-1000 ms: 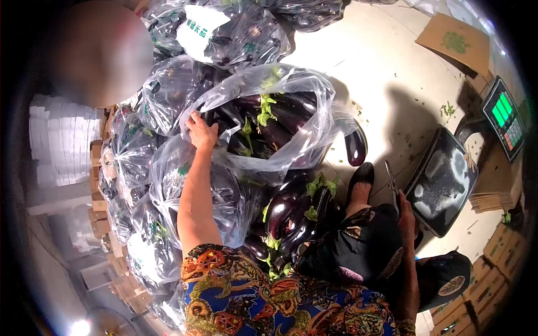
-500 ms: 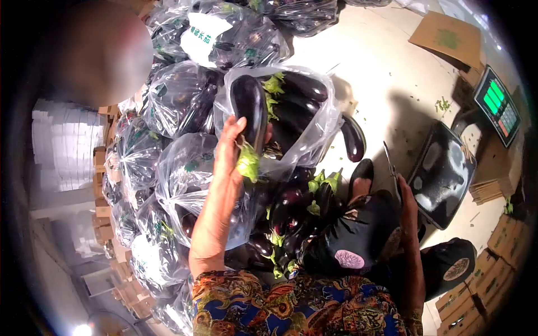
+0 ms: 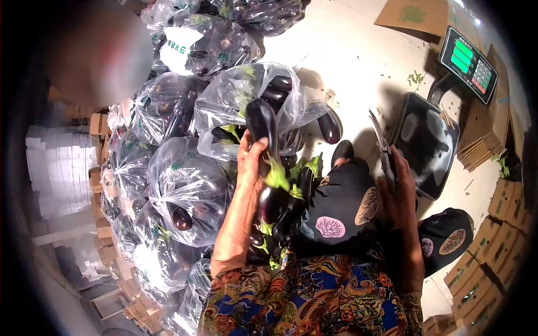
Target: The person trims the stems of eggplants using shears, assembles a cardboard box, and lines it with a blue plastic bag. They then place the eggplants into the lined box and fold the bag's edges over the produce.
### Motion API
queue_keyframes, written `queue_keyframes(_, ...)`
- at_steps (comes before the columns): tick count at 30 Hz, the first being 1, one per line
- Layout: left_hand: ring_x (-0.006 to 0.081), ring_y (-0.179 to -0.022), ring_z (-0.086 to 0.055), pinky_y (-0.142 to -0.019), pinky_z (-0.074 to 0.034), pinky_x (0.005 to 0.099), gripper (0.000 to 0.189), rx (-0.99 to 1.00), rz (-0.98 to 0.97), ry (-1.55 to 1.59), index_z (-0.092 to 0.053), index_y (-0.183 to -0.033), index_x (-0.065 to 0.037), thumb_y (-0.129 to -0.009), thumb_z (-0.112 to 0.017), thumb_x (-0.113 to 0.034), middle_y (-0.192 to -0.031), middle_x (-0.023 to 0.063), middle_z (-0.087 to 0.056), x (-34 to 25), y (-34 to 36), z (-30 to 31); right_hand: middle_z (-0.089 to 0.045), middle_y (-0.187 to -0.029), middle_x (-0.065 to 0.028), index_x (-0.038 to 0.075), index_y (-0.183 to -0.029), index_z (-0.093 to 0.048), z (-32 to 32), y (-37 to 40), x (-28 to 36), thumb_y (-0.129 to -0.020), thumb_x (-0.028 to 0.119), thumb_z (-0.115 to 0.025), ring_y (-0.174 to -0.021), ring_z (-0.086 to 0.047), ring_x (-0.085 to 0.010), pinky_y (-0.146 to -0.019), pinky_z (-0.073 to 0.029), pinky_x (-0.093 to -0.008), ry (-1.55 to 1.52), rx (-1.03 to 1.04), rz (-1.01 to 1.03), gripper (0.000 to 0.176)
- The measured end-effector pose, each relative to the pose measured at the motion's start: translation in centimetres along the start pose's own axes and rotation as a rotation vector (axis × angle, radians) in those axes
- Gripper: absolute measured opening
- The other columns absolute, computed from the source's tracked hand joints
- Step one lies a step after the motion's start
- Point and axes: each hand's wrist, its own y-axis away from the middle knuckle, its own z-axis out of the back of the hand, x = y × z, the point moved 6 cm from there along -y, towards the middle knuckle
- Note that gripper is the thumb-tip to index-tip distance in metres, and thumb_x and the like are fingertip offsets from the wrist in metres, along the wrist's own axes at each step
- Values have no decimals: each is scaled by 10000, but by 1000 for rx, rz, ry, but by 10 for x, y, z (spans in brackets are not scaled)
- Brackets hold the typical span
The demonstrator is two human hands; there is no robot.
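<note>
My left hand (image 3: 252, 159) is wrapped round a dark purple eggplant (image 3: 261, 120), its green cap turned toward me. Just beyond it stands an open clear plastic bag (image 3: 216, 106) with several eggplants inside. Loose eggplants (image 3: 273, 204) with green caps lie heaped between my left forearm and my knee. My right hand (image 3: 399, 176) grips a pair of scissors (image 3: 383, 143) over my right leg, blades pointing up and away. Fingers partly hide the scissors' handles. One more eggplant (image 3: 329, 124) lies on the floor at the bag's right edge.
Several tied clear bags of eggplants (image 3: 188, 190) are piled on the left. To the right is a scale with a black platform (image 3: 428, 143) and a lit green display (image 3: 469, 63). Cardboard boxes (image 3: 482, 252) stand at the lower right. Green scraps (image 3: 414, 77) dot the floor.
My left hand has drawn the eggplant nearer to me, away from the open bag, whose mouth has partly folded over. The scissors remain in my right hand. My view has shifted to the right.
</note>
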Motion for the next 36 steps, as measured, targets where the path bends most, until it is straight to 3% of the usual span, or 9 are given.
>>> queue_keyframes(7,251,-1346,-330,-1124,-229,369,940,442,-202,-904,-227,-1460,-2,-646,-696,-39,-1454,158,-339,9,67,69,-627,-1038,-151,42,-1338,-437,3,13,-21,-856,76,-581,-950,-608,-232,-819,-478,-329,-150,-83,-68,504)
queue_keyframes(14,444,-1206,-387,-1027,-332,470,818,400,-342,-1365,-335,-1405,-12,-666,-684,-42,-1307,263,-383,83,148,141,-604,-1019,-101,43,-1332,-431,68,36,-1,-844,115,-649,-940,-555,-158,-837,-445,-303,-407,-237,6,539)
queue_keyframes(17,335,-960,-611,-860,-500,407,818,245,-662,-1699,-490,-1313,-33,-733,-684,-576,-1113,177,-621,79,145,151,-587,-957,-136,17,-1287,-444,127,63,14,-822,50,-639,-858,-558,-169,-737,-468,-295,-366,-472,4,505)
queue_keyframes(20,338,-969,-605,-866,-494,408,821,180,-708,-1707,-485,-1314,-31,-732,-686,-574,-1119,181,-616,86,143,147,-595,-956,-84,76,-1341,-433,207,106,13,-803,78,-656,-840,-607,-180,-705,-508,-302,173,-688,-5,583)
queue_keyframes(28,346,-991,-589,-882,-480,410,831,186,-669,-1669,-473,-1319,-25,-730,-690,-569,-1135,190,-602,98,127,137,-611,-1117,-188,-23,-1349,-405,216,242,-217,-810,405,-685,-1019,-582,-242,-886,-451,-327,68,-855,-793,743)
queue_keyframes(31,350,-999,-582,-889,-474,411,835,224,-673,-1658,-468,-1320,-23,-729,-692,-567,-1140,194,-597,97,123,135,-661,-821,-168,18,-1318,-451,166,284,-295,-788,329,-670,-770,-645,-266,-710,-495,-365,129,-805,-994,653)
queue_keyframes(33,352,-1005,-578,-893,-470,412,837,278,-669,-1660,-465,-1321,-22,-728,-693,-566,-1144,196,-594,94,120,133,-582,-1165,-278,3,-1322,-431,137,300,-316,-748,457,-689,-1130,-546,-389,-938,-443,-427,-71,-746,-1054,776)
queue_keyframes(35,354,-1011,-574,-897,-467,412,839,346,-653,-1658,-462,-1322,-20,-727,-694,-565,-1148,198,-590,93,118,123,-639,-777,-209,40,-1224,-512,108,311,-355,-742,197,-604,-764,-643,-342,-673,-497,-423,307,-913,-869,515)
queue_keyframes(36,355,-1013,-572,-899,-465,413,841,378,-645,-1653,-460,-1323,-20,-727,-695,-564,-1150,200,-589,94,116,115,-613,-953,-228,43,-1267,-473,96,316,-369,-741,327,-650,-926,-604,-362,-790,-478,-433,126,-779,-1007,623)
